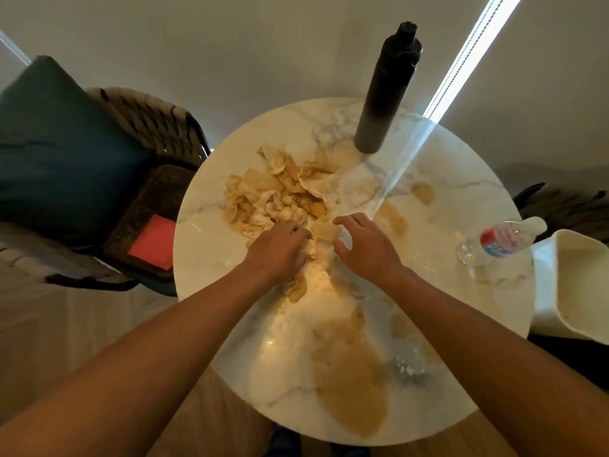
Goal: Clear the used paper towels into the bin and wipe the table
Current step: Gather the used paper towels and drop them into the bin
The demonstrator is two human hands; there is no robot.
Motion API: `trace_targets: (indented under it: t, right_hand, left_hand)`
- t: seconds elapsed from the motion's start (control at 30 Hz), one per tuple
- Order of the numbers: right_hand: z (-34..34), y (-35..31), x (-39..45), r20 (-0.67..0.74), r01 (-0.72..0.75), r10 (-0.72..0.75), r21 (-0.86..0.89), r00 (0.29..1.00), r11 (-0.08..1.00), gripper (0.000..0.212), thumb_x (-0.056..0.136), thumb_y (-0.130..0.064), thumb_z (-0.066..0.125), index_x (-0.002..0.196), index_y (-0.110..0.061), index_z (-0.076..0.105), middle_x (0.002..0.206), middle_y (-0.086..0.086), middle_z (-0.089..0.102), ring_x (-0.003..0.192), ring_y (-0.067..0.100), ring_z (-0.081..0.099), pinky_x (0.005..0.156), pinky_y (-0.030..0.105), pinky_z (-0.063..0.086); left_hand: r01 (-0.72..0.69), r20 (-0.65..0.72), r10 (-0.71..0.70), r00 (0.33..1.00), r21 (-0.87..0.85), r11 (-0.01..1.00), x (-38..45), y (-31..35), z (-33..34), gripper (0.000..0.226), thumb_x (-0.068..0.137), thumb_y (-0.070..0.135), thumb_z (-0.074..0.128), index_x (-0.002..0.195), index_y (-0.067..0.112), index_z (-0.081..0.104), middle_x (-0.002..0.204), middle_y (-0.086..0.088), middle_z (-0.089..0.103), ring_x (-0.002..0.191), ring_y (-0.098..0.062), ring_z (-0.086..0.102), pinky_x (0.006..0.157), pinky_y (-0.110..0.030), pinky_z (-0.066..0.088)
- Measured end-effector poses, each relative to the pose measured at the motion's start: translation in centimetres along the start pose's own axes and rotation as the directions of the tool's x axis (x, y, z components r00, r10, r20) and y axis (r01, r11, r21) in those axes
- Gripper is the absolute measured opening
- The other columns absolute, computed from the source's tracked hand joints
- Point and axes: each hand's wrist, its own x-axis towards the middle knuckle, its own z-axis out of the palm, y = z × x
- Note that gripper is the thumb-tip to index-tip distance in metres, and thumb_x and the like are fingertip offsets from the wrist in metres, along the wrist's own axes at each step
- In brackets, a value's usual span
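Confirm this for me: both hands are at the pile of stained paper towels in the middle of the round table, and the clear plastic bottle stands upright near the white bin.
One thing is off: the plastic bottle lies on its side, not upright, as the head view shows. The rest holds: the left hand and right hand are at the stained paper towels on the round table, and the bottle is near the white bin.

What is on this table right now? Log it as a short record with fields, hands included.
table: round marble top, wet with brown spill
towels: soaked paper towel pile, mid-table
left hand: grips the pile's near edge
right hand: fingers curled at a towel piece, grip unclear
bin: white bin, right of table
other: dark flask upright; plastic water bottle lying down
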Motion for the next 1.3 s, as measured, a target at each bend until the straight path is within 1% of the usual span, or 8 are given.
trace_targets:
  t: [0.17,0.27,0.47,0.57,0.67,0.9,1.17,1.3]
  right_hand:
    - [1.0,0.2,1.9,0.084,-0.03,0.029,0.006,0.996,1.0,0.048,0.092,-0.032,0.063,0.139,-0.03,0.051,0.133,0.003,0.051,0.115,0.027,0.057,0.09,0.039,0.052]
    - [1.4,0.1,2.5,0.113,-0.052,0.048,0.033,0.992,0.998,0.047,0.093,-0.026,0.061,0.138,-0.034,0.052,0.133,0.002,0.049,0.111,0.025,0.056,0.087,0.04,0.053]
    - [2.2,0.1,3.5,0.105,-0.012,0.004,0.082,0.994,0.997,0.026,0.092,-0.01,0.06,0.116,-0.018,0.067,0.117,0.004,0.053,0.1,0.025,0.056,0.083,0.036,0.05]
    - [2.0,0.1,3.4,0.077,0.019,-0.026,0.098,0.997,0.995,0.017,0.089,-0.004,0.057,0.1,-0.014,0.067,0.105,0.004,0.056,0.092,0.025,0.057,0.079,0.042,0.052]
    - [1.4,0.1,2.8,0.04,0.05,-0.054,0.09,0.998,0.995,0.012,0.088,-0.003,0.058,0.092,-0.011,0.066,0.097,0.004,0.058,0.085,0.023,0.056,0.074,0.044,0.052]
    - [-0.8,-0.2,0.5,-0.079,0.093,-0.083,0.121,0.993,0.988,0.01,0.086,-0.002,0.061,0.087,-0.011,0.067,0.091,0.0,0.06,0.079,0.021,0.057,0.068,0.04,0.052]
    - [-4.5,0.4,-3.8,-0.165,0.134,-0.114,0.111,0.98,0.985,0.009,0.085,-0.003,0.063,0.085,-0.011,0.065,0.089,-0.001,0.061,0.08,0.02,0.057,0.069,0.041,0.053]
    - [-6.5,1.0,-6.4,-0.205,0.11,-0.088,0.095,0.975,0.989,0.009,0.085,-0.003,0.063,0.085,-0.012,0.065,0.09,-0.002,0.06,0.08,0.019,0.057,0.069,0.04,0.053]
  left_hand:
    - [0.018,0.038,-0.021,0.999,0.084,0.996,1.1,-0.2,0.5,0.049,0.092,0.044,0.058,0.137,0.026,0.051,0.136,-0.002,0.051,0.122,-0.026,0.049,0.091,-0.041,0.049]
    - [0.014,0.045,-0.018,0.999,0.101,0.995,1.5,-0.4,0.8,0.046,0.092,0.044,0.059,0.134,0.027,0.052,0.131,-0.001,0.054,0.119,-0.026,0.05,0.088,-0.039,0.048]
    - [-0.022,-0.002,0.023,1.0,0.103,0.994,2.1,-0.7,0.8,0.027,0.092,0.033,0.06,0.118,0.027,0.061,0.116,0.003,0.061,0.108,-0.024,0.054,0.082,-0.036,0.042]
    - [-0.045,-0.036,0.049,0.998,0.095,0.994,2.0,-1.0,0.7,0.018,0.089,0.029,0.063,0.106,0.026,0.064,0.106,0.005,0.064,0.1,-0.023,0.056,0.079,-0.035,0.04]
    - [-0.066,-0.055,0.071,0.996,0.084,0.994,1.9,-1.1,0.4,0.011,0.088,0.028,0.061,0.099,0.026,0.061,0.099,0.006,0.062,0.094,-0.022,0.055,0.077,-0.035,0.04]
    - [-0.116,-0.099,0.123,0.987,0.073,0.991,1.4,-0.5,-1.1,0.007,0.086,0.023,0.059,0.093,0.022,0.06,0.091,0.002,0.059,0.083,-0.023,0.054,0.069,-0.033,0.037]
    - [-0.181,-0.141,0.194,0.971,0.101,0.978,0.9,2.7,-3.3,0.008,0.088,0.025,0.059,0.094,0.021,0.062,0.092,0.002,0.061,0.084,-0.022,0.056,0.072,-0.037,0.048]
    - [-0.227,-0.157,0.246,0.957,0.126,0.966,0.5,5.0,-4.3,0.009,0.086,0.025,0.062,0.094,0.02,0.063,0.091,0.0,0.062,0.083,-0.023,0.057,0.068,-0.038,0.049]
